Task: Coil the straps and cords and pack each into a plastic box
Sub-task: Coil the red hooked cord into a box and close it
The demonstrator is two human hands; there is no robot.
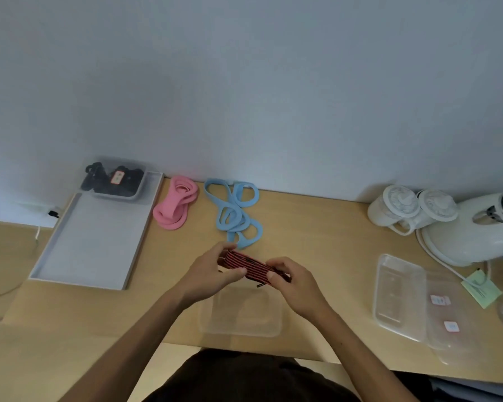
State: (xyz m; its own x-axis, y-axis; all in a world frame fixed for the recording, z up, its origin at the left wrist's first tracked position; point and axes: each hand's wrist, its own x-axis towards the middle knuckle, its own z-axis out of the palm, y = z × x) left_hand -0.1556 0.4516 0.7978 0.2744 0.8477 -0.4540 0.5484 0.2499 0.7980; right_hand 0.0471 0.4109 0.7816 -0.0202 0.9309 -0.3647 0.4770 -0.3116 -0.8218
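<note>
Though apart, left hand [212, 274] and right hand [294, 285] tight round coiled strap [247, 264]

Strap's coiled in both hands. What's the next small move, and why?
Probably lower the red-black strap straight into the clear box just below it: left hand and right hand grip its ends, it looks fully coiled, and the box sits open, seemingly empty.

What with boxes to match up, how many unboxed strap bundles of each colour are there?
Pink strap bundle: 1
Blue strap bundle: 1
Red-and-black striped strap bundle: 1
Total: 3
</note>
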